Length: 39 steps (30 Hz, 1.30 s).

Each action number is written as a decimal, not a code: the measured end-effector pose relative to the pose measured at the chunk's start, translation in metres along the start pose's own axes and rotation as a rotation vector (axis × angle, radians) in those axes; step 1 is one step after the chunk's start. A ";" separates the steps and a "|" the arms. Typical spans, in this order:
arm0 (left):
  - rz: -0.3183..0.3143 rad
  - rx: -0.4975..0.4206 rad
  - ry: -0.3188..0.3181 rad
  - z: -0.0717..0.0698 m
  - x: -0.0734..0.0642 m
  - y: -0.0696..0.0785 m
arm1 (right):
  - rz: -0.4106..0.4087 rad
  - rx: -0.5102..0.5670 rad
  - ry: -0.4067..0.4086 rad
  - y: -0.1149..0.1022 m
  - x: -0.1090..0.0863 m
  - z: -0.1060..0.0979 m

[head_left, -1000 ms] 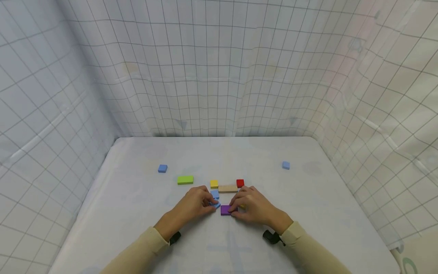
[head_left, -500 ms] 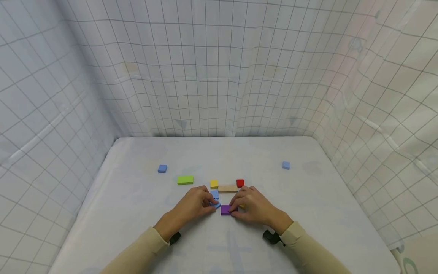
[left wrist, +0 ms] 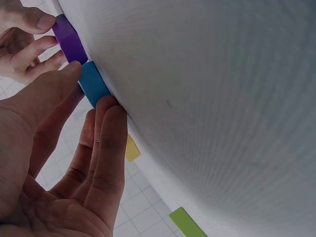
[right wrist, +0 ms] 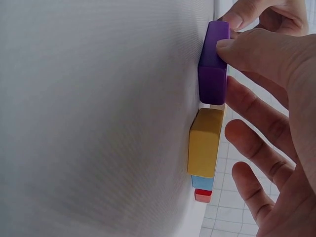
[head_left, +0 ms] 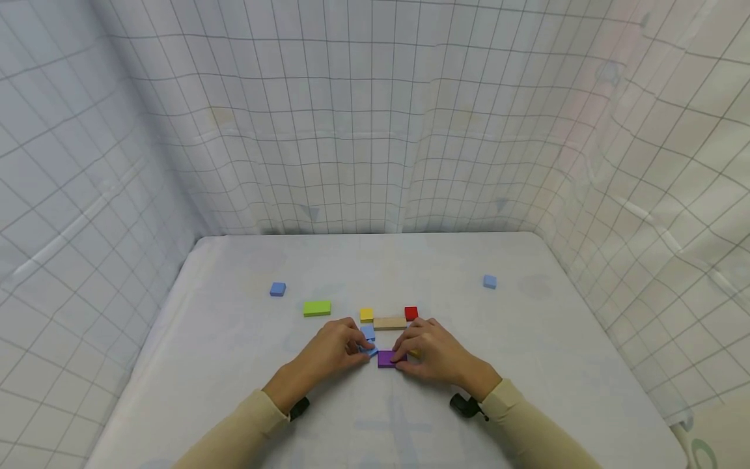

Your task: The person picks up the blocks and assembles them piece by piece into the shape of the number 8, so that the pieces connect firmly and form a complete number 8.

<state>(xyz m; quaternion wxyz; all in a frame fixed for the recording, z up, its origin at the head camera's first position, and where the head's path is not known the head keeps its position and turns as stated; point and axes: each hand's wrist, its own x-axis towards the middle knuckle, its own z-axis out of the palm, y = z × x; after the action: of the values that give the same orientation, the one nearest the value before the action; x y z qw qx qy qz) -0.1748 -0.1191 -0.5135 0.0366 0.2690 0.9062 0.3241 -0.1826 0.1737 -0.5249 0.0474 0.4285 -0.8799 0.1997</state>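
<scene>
My left hand (head_left: 335,346) pinches a blue block (left wrist: 94,85) lying flat on the white table, thumb on one side and fingers on the other. Just to its right, my right hand (head_left: 435,353) grips a purple block (right wrist: 212,86) between thumb and finger. The two blocks sit close together. A second blue block (head_left: 367,333) lies behind the left fingertips. Partly hidden beneath the right hand in the head view, a yellow block (right wrist: 205,143) shows beside the purple one in the right wrist view, with a light blue block (right wrist: 202,182) behind it.
Behind the hands lie a small yellow block (head_left: 366,315), a tan block (head_left: 389,323) and a red block (head_left: 411,314). A lime block (head_left: 317,308) and a blue square (head_left: 278,289) rest farther left; another blue square (head_left: 489,281) is far right. Gridded curtains (head_left: 375,130) surround the table.
</scene>
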 end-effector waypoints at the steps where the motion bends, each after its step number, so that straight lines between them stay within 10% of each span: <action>1: -0.001 -0.001 0.001 0.000 0.000 0.000 | 0.001 0.000 -0.001 0.000 0.000 0.000; 12: -0.018 0.009 -0.002 0.002 0.001 -0.002 | 0.017 0.005 -0.003 0.001 -0.001 0.000; 20: -0.025 0.006 -0.004 0.003 0.001 -0.002 | 0.089 0.034 0.156 0.011 -0.016 -0.010; 39: -0.020 0.018 0.013 0.004 0.001 -0.004 | 0.192 0.022 0.066 0.019 -0.027 -0.008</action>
<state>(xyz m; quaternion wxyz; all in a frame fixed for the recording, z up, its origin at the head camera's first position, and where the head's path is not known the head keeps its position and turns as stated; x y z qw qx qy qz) -0.1766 -0.1193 -0.5191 0.0315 0.2580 0.9120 0.3173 -0.1812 0.2072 -0.5302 0.0521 0.3360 -0.9126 0.2270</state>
